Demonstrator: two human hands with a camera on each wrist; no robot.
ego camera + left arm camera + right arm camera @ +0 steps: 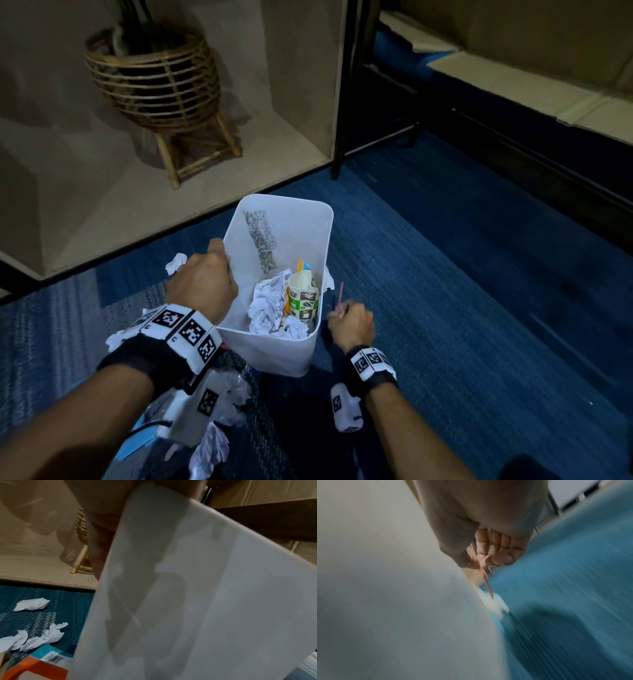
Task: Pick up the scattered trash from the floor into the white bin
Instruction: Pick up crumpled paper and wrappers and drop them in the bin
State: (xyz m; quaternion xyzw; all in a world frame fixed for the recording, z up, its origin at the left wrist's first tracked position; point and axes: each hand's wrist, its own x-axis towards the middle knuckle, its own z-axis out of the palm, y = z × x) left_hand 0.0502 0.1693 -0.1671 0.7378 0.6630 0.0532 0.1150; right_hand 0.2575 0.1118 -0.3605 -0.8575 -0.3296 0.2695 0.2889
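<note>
The white bin (291,353) stands tilted on the blue carpet and holds crumpled papers (267,305) and a green-and-white paper cup (303,298). My left hand (205,281) grips the bin's left rim; its wall (205,601) fills the left wrist view. To the right of the bin, my right hand (349,322) pinches a thin red stick (340,296), seen again as the red stick (486,582) between thumb and fingers in the blurred right wrist view. Crumpled white papers (32,603) lie on the carpet left of the bin, and another paper (210,452) lies near me.
A rattan plant stand (154,85) sits on a pale wooden platform (239,171) behind the bin. A black frame leg (339,150) and dark furniture stand at the right. An orange-and-teal box (37,665) lies by my left wrist. A white scrap (329,277) lies behind the bin's right side.
</note>
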